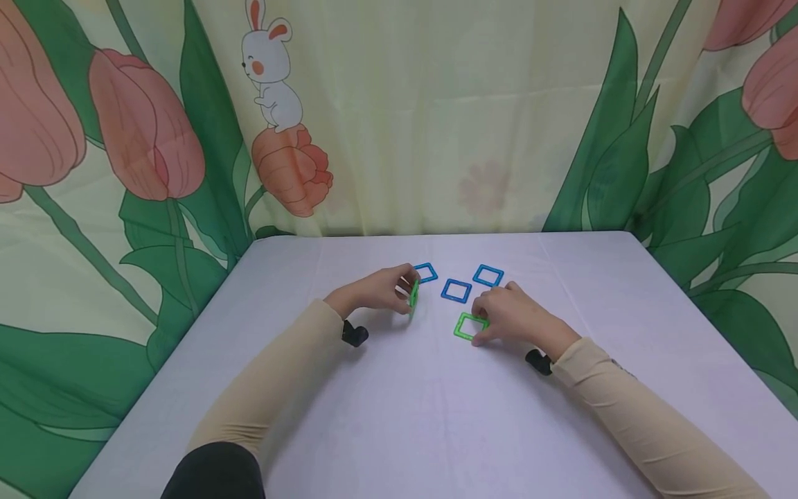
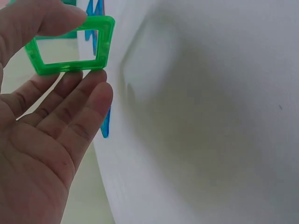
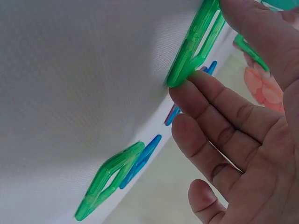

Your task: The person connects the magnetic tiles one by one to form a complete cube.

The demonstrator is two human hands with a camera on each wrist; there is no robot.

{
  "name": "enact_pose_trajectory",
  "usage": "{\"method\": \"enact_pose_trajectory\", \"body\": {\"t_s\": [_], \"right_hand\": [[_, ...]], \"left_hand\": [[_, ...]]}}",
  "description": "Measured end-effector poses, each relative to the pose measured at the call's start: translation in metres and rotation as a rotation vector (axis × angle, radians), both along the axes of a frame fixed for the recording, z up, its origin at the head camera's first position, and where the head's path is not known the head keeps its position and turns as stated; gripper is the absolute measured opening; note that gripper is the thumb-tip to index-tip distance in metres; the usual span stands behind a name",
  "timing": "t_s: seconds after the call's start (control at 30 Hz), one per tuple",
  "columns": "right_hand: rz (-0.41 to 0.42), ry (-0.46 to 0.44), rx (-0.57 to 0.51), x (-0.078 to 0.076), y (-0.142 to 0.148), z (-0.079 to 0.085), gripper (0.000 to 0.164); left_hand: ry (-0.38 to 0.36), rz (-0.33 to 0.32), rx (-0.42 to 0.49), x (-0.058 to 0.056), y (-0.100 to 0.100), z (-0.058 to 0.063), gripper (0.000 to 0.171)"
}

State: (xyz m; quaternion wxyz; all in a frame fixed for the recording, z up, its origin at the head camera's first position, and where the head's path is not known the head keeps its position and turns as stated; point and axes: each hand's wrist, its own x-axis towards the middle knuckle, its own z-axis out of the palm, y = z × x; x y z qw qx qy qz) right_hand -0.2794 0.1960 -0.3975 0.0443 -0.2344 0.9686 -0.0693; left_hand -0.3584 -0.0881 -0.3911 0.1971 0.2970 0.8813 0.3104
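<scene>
My left hand (image 1: 385, 291) pinches a green open-frame magnetic tile (image 2: 70, 68) between thumb and fingertips, holding it on edge, roughly upright. In the left wrist view the frame looks four-sided with slanted sides. To the right, my right hand (image 1: 511, 315) grips another green magnetic tile (image 3: 191, 46) by its near right side. That tile is nearly flat, on or just above the table. A further green tile (image 3: 93, 191) lies on the table in the right wrist view; in the head view it seems hidden by the right hand.
Beyond the hands, a blue tile (image 1: 433, 272) lies by the left fingers. A second blue tile (image 1: 455, 300) is in the middle, and a third blue tile (image 1: 491, 268) sits farther right. A white cloth covers the table (image 1: 399, 416); a printed curtain (image 1: 424, 118) hangs behind it.
</scene>
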Motion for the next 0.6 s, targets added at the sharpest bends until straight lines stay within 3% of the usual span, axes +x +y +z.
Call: {"method": "enact_pose_trajectory", "body": {"t_s": [0.6], "right_hand": [[-0.017, -0.011, 0.012, 0.003, -0.001, 0.004, 0.050]], "left_hand": [[-0.025, -0.069, -0.050, 0.013, 0.025, 0.003, 0.060]]}}
